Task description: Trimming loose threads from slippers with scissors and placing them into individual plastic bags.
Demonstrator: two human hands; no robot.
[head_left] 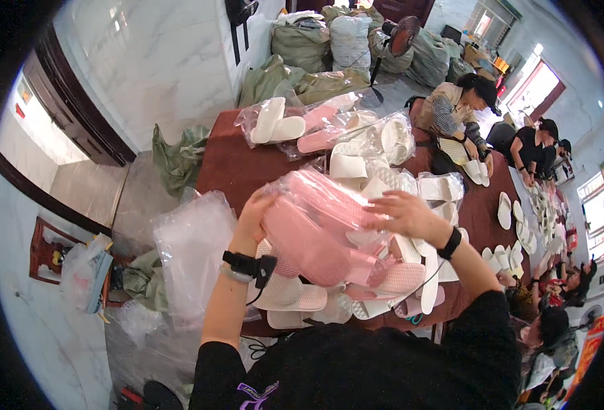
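A pair of pink slippers in a clear plastic bag is held up over the table, soles partly facing me. My left hand grips the bagged pair at its left end, the thumb side against the plastic. At the other end, my right hand has its fingers stretched out over the bag's edge; whether they touch the film is hard to tell. Below lies a pile of loose slippers, among them a pink slipper and a white slipper.
Bagged white slippers lie farther back on the dark red tabletop. Clear plastic bags are stacked at the left. A co-worker handles slippers across the table, with other people farther right. Large sacks and a fan stand behind.
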